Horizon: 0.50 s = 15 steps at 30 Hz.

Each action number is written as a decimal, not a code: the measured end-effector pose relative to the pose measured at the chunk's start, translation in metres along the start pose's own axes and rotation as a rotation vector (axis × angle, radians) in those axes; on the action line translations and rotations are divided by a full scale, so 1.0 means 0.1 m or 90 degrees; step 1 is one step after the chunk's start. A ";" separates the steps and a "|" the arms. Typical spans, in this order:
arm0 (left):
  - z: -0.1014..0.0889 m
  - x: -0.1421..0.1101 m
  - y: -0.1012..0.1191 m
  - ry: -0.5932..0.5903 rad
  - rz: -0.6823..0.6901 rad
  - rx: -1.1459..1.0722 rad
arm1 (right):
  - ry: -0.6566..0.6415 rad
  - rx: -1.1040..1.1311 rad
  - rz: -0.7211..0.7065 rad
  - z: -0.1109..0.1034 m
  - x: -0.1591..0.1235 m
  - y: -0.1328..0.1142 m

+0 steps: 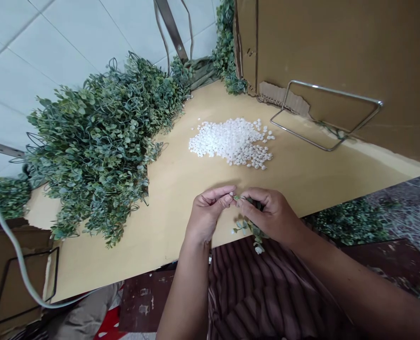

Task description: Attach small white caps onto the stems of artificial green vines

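Near the front edge of the tan board [181, 189], my two hands meet fingertip to fingertip. My left hand [211, 208] pinches a tiny white bead between thumb and finger. My right hand [271, 210] is closed on an artificial leaf sprig [257, 231], whose small green leaves hang below the fingers. The sprig's stem end points at the bead; whether it is inside the bead is too small to tell. Beyond my hands lies a loose pile of white beads [227, 139].
A big heap of artificial greenery [107, 141] covers the board's left side. At the back right stands a large cardboard box [337, 47], with a bent metal wire frame [302, 137] in front of it. A pale cable [16, 250] curves at lower left. More greenery [347, 222] lies below the right edge.
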<state>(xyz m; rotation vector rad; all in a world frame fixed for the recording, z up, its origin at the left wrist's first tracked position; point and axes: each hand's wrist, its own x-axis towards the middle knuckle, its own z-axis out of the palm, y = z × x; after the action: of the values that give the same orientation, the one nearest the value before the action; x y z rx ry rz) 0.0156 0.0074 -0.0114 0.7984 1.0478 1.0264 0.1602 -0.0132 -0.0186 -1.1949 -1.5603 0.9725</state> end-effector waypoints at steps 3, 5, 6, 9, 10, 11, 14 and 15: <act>-0.01 0.00 0.00 -0.008 0.001 0.004 | 0.001 -0.006 -0.001 0.00 0.00 0.00; -0.01 0.01 0.01 -0.008 0.001 0.000 | 0.004 -0.007 0.003 0.00 0.00 0.00; -0.01 0.01 0.01 -0.007 0.001 -0.001 | 0.004 -0.006 0.005 0.00 0.00 0.00; 0.00 0.01 0.01 0.005 0.006 0.006 | -0.002 -0.009 0.004 -0.01 0.00 0.00; 0.00 0.01 0.01 0.011 0.009 0.013 | -0.003 -0.010 0.002 -0.01 0.00 0.00; 0.00 0.01 0.01 0.017 0.014 0.020 | -0.003 -0.013 -0.001 -0.01 0.00 0.00; 0.00 0.00 0.00 0.028 0.023 0.036 | 0.000 -0.012 -0.010 -0.01 0.00 0.00; 0.00 0.00 -0.01 0.030 0.025 0.039 | 0.003 -0.012 -0.013 -0.01 0.00 0.00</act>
<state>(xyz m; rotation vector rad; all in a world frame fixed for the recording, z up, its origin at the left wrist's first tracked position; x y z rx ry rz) 0.0156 0.0073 -0.0120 0.8508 1.1112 1.0547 0.1614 -0.0130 -0.0179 -1.1918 -1.5785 0.9429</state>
